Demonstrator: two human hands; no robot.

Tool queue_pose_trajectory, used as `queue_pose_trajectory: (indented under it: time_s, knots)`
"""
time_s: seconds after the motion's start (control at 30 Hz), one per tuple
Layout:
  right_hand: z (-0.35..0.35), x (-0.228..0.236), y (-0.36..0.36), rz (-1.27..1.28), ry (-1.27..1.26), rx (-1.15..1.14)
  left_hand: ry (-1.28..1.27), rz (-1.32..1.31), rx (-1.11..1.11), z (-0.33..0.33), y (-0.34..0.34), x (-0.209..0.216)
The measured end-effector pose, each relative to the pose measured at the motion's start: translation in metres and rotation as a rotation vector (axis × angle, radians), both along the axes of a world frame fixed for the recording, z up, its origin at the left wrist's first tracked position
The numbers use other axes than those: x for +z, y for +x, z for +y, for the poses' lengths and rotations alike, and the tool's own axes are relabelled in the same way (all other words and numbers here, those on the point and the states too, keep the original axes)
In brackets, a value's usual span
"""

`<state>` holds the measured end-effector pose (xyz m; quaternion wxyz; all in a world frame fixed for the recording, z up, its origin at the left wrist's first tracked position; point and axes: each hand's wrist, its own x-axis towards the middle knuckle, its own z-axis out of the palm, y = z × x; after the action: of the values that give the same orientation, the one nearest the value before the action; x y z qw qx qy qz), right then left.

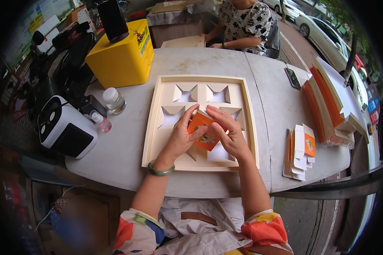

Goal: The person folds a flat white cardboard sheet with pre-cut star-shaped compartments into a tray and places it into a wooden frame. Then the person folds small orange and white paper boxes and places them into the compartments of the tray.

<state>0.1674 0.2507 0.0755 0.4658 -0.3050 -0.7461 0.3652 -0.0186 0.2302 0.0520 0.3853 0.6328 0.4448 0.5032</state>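
Between both hands I hold a small orange carton [208, 141] with a picture on its face, tilted over a cream tray box [152, 135]. My left hand [188, 129] grips its left side, thumb across the front. My right hand [230, 132] closes on its upper right side, fingers at the top edge. Below them, the tray box lies flat with several square cut-outs whose flaps fold down, showing white inside. My hands and the carton cover part of its middle. A green bangle [161, 169] circles my left wrist.
Flattened orange-and-white cartons [300, 155] lie right; behind them stand stacked orange and cream sheets [327, 106] and a phone [292, 78]. At left are a white-black device [68, 127], a pink bottle [101, 122], a clear jar [115, 101] and a yellow box [123, 59]. Across sits a person [244, 25].
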Motion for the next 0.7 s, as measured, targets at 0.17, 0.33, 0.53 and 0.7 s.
queue_pose_trajectory:
  time_s: [0.17, 0.33, 0.53, 0.7]
  knots:
    - [0.0007, -0.0021, 0.0, -0.067, 0.038, 0.003, 0.008, 0.004, 0.008, -0.0002, -0.0005, -0.0005]
    - [-0.0016, 0.0003, -0.0022, -0.054, 0.02, -0.007, -0.026, 0.038, -0.004, 0.0004, -0.0025, 0.0005]
    - [-0.0017, 0.0003, -0.0003, -0.097, -0.053, 0.035, -0.057, 0.025, -0.01, -0.0019, -0.0025, 0.0045]
    - [-0.0014, 0.001, 0.0001, -0.089, -0.111, 0.074, -0.091, -0.042, 0.012, -0.0005, -0.0024, -0.0003]
